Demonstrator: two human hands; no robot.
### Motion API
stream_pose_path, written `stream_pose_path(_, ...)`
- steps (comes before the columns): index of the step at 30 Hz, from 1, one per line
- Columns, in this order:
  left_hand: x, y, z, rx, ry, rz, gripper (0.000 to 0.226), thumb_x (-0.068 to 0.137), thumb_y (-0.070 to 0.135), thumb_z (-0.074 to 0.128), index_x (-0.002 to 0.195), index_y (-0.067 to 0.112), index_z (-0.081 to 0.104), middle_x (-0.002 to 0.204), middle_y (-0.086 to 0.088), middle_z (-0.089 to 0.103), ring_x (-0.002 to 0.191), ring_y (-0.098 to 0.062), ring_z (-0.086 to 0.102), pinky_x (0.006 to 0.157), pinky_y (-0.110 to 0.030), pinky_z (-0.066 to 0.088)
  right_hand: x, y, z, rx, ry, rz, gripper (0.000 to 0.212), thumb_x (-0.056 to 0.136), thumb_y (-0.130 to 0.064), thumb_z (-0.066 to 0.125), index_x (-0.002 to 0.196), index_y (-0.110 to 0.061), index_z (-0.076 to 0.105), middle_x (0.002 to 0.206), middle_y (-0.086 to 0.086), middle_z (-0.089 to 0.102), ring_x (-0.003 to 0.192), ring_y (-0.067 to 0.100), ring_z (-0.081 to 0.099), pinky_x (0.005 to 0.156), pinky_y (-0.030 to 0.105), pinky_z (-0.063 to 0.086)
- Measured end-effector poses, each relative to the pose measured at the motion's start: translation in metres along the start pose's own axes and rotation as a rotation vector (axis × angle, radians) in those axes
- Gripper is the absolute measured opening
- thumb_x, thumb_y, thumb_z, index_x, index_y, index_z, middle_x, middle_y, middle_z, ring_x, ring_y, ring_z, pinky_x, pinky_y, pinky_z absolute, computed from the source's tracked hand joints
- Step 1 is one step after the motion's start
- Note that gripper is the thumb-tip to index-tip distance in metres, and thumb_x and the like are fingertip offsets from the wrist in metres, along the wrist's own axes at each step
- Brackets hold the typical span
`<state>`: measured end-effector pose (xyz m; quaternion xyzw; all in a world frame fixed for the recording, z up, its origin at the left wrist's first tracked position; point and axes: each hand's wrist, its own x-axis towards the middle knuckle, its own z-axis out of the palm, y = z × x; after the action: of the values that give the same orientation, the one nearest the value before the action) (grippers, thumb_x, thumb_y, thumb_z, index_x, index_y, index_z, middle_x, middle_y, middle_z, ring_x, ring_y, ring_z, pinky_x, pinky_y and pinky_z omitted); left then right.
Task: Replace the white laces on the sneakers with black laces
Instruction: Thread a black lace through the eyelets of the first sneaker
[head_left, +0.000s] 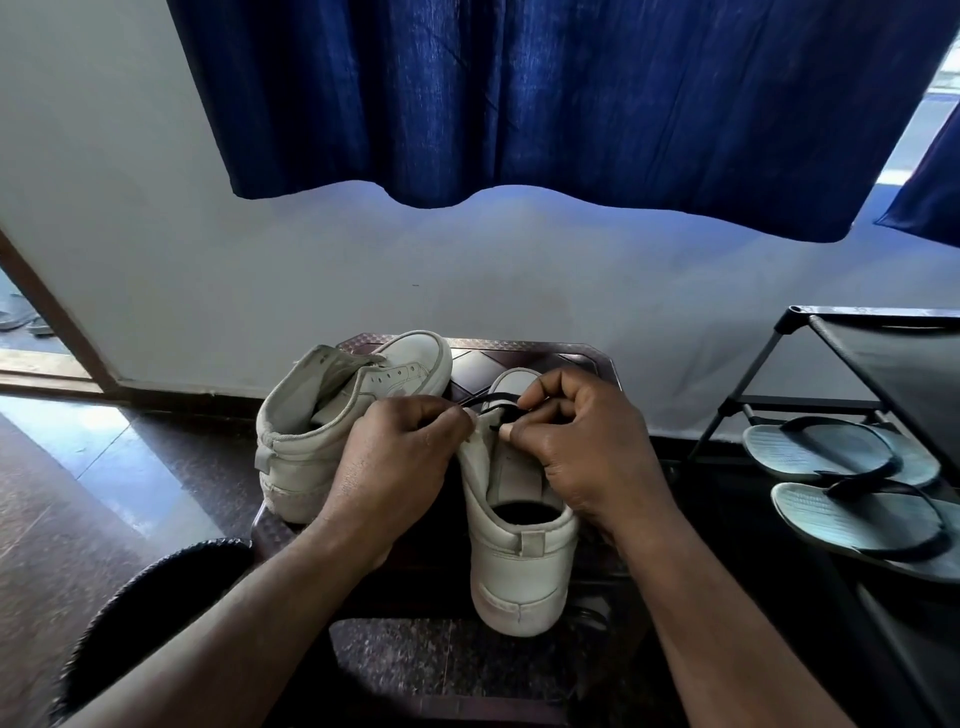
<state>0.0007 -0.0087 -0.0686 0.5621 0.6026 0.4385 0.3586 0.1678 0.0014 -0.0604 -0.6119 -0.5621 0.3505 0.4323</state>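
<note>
Two white sneakers stand on a dark stool (545, 353). The left sneaker (332, 415) has bare eyelets and no lace in view. The right sneaker (519, 551) stands heel toward me. A black lace (493, 401) crosses its front eyelets. My left hand (395, 462) pinches the left eyelet flap of this sneaker with curled fingers. My right hand (587, 441) pinches the black lace at the right eyelets between thumb and forefinger. No white laces are in view.
A black shoe rack (841, 338) stands at the right with a pair of grey flip-flops (852, 483) on it. A blue curtain (519, 104) hangs over the white wall behind. A dark rounded object (150, 597) lies at lower left on the floor.
</note>
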Motion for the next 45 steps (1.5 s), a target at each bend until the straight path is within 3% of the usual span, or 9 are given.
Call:
stream_pose_path(7, -0.003, 0.004, 0.001, 0.103, -0.02, 0.176, 0.049, 0.094, 0.052, 0.068, 0.061, 0.017, 0.06, 0.051, 0.002, 0.04, 0.051, -0.009, 0.036, 0.048, -0.033, 0.031, -0.001, 0.001, 0.0, 0.029, 0.011, -0.06, 0.024, 0.077, -0.006, 0.084, 0.08, -0.02, 0.065, 0.069, -0.005, 0.071, 0.064, 0.007, 0.062, 0.07, 0.031, 0.054)
stream_pose_path(10, 0.0, -0.001, 0.001, -0.146, -0.106, 0.023, 0.058, 0.087, 0.071, 0.068, 0.072, 0.015, 0.071, 0.066, -0.012, 0.065, 0.064, -0.021, 0.062, 0.062, -0.043, 0.053, -0.001, 0.001, -0.001, -0.032, 0.018, -0.087, 0.022, 0.078, -0.01, 0.085, 0.08, -0.021, 0.066, 0.072, -0.009, 0.073, 0.065, 0.004, 0.064, 0.069, 0.025, 0.053)
stream_pose_path(12, 0.005, -0.006, 0.003, -0.281, -0.133, -0.103, 0.05, 0.086, 0.064, 0.072, 0.088, 0.014, 0.078, 0.086, -0.011, 0.077, 0.083, -0.03, 0.072, 0.081, -0.046, 0.057, -0.001, 0.0, 0.001, -0.116, 0.033, -0.11, 0.02, 0.079, -0.015, 0.085, 0.079, -0.023, 0.067, 0.07, -0.015, 0.072, 0.062, 0.001, 0.064, 0.063, 0.017, 0.048)
stream_pose_path(18, 0.008, -0.003, 0.015, -0.262, -0.129, -0.186, 0.018, 0.099, 0.024, 0.071, 0.083, 0.017, 0.076, 0.076, -0.004, 0.074, 0.07, -0.014, 0.062, 0.072, -0.037, 0.051, 0.0, 0.002, 0.001, -0.115, -0.035, -0.124, 0.017, 0.084, -0.014, 0.082, 0.079, -0.024, 0.068, 0.073, -0.011, 0.073, 0.064, 0.001, 0.062, 0.063, 0.016, 0.045)
stream_pose_path(21, 0.01, 0.0, 0.013, -0.08, -0.05, -0.18, 0.017, 0.098, 0.021, 0.068, 0.081, 0.02, 0.074, 0.07, 0.005, 0.073, 0.064, -0.011, 0.06, 0.064, -0.032, 0.051, -0.001, 0.002, 0.0, -0.08, -0.045, -0.128, 0.016, 0.084, -0.013, 0.081, 0.082, -0.023, 0.07, 0.074, -0.012, 0.072, 0.067, 0.0, 0.062, 0.066, 0.014, 0.046)
stream_pose_path(27, 0.005, -0.003, -0.002, 0.527, 0.083, 0.09, 0.012, 0.101, 0.025, 0.056, 0.089, 0.027, 0.059, 0.086, 0.014, 0.054, 0.09, -0.018, 0.051, 0.076, -0.032, 0.036, -0.002, 0.003, -0.005, -0.046, 0.005, -0.169, 0.014, 0.084, -0.016, 0.083, 0.083, -0.023, 0.071, 0.075, -0.015, 0.072, 0.069, -0.001, 0.063, 0.066, 0.012, 0.046)
stream_pose_path(32, 0.005, -0.004, -0.001, 0.365, -0.035, 0.268, 0.018, 0.096, 0.021, 0.058, 0.101, 0.037, 0.061, 0.103, 0.013, 0.06, 0.095, -0.011, 0.059, 0.081, -0.035, 0.047, -0.001, 0.004, -0.009, -0.066, -0.058, -0.187, 0.02, 0.083, -0.01, 0.082, 0.087, -0.026, 0.07, 0.082, -0.018, 0.073, 0.078, -0.002, 0.067, 0.073, 0.011, 0.048)
stream_pose_path(37, 0.009, -0.002, 0.008, 0.265, -0.126, 0.129, 0.02, 0.094, 0.016, 0.062, 0.087, 0.035, 0.065, 0.09, 0.017, 0.067, 0.084, 0.002, 0.06, 0.072, -0.023, 0.045, -0.003, 0.006, -0.015, -0.155, -0.094, -0.214, 0.035, 0.079, 0.001, 0.076, 0.091, -0.032, 0.069, 0.089, -0.014, 0.074, 0.087, -0.001, 0.068, 0.077, 0.013, 0.05)
stream_pose_path(45, 0.006, -0.005, 0.023, 0.16, -0.129, 0.065, 0.017, 0.096, 0.022, 0.065, 0.083, 0.033, 0.066, 0.083, 0.01, 0.065, 0.07, -0.005, 0.057, 0.068, -0.028, 0.048, -0.002, 0.007, -0.028, -0.317, 0.224, -0.151, 0.025, 0.076, -0.006, 0.074, 0.083, -0.029, 0.072, 0.085, -0.016, 0.071, 0.079, -0.009, 0.064, 0.064, 0.0, 0.039)
